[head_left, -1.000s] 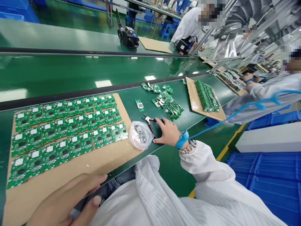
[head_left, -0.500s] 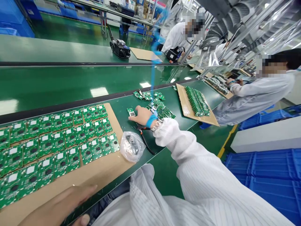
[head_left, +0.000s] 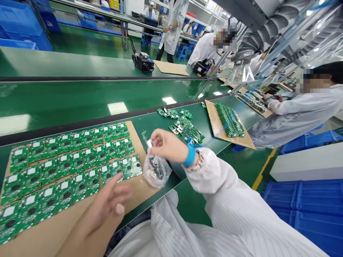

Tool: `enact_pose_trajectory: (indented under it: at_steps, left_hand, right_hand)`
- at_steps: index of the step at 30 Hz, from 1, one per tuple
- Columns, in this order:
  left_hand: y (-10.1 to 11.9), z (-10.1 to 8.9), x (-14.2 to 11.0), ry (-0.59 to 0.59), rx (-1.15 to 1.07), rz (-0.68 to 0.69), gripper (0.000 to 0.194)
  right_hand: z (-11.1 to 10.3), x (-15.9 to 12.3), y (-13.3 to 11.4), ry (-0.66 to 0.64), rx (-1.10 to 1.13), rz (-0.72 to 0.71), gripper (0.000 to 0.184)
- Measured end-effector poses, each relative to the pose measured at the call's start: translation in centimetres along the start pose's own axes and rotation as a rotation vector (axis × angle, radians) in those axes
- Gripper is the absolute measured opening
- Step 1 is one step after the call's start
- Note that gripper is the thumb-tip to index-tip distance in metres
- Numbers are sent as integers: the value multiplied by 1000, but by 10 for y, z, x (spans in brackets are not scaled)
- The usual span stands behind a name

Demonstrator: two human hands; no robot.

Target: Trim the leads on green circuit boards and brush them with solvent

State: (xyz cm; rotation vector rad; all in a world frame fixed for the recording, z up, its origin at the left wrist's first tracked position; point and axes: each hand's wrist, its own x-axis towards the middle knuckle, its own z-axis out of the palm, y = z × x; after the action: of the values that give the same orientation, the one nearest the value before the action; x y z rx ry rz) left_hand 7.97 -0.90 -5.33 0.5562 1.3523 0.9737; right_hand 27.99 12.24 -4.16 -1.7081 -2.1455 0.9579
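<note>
My right hand (head_left: pixel 168 144), with a blue band at its wrist, pinches a small circuit board (head_left: pixel 149 143), blurred by motion, just above a clear plastic bag (head_left: pixel 157 173). The bag holds dark and shiny small parts that I cannot make out. Over the front edge of a cardboard sheet (head_left: pixel 135 194), my left hand (head_left: pixel 107 203) hangs with its fingers apart and nothing in them. Rows of green circuit boards (head_left: pixel 65 162) with white squares and dark round spots cover that sheet. Behind my right hand lies a loose pile of green boards (head_left: pixel 184 126).
To the right, a second cardboard sheet (head_left: pixel 213 123) carries a stack of boards (head_left: pixel 229 119). A co-worker (head_left: pixel 302 110) in white works beyond it. Blue crates (head_left: pixel 302 203) stand at the lower right. A black device (head_left: pixel 143 61) sits across the green line.
My right hand has picked the small circuit board off the table and brought it nearer, above the bag. My left hand has risen and moved right, its fingers apart.
</note>
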Motion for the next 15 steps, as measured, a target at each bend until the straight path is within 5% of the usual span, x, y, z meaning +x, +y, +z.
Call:
enact_pose_trajectory:
  at_steps: [2, 5, 8, 10, 12, 15]
  left_hand:
    - [8, 22, 3, -59, -165, -64, 59]
    - [9, 44, 3, -95, -217, -237, 42]
    - [2, 45, 3, -94, -148, -264, 25]
    - [-3, 38, 4, -128, -111, -256, 27]
    - [-8, 31, 5, -148, -104, -248, 35]
    - [-14, 23, 6, -144, -112, -228, 39]
  right_hand:
    - [16, -35, -21, -78, 221, -162, 35]
    - [36, -68, -35, -102, 430, -294, 33]
    - [31, -70, -17, -39, 338, -308, 24]
    - [19, -62, 11, 100, 116, -170, 26]
    - [9, -55, 47, 138, -227, 79, 47]
    - [10, -52, 90, 76, -319, 141, 107]
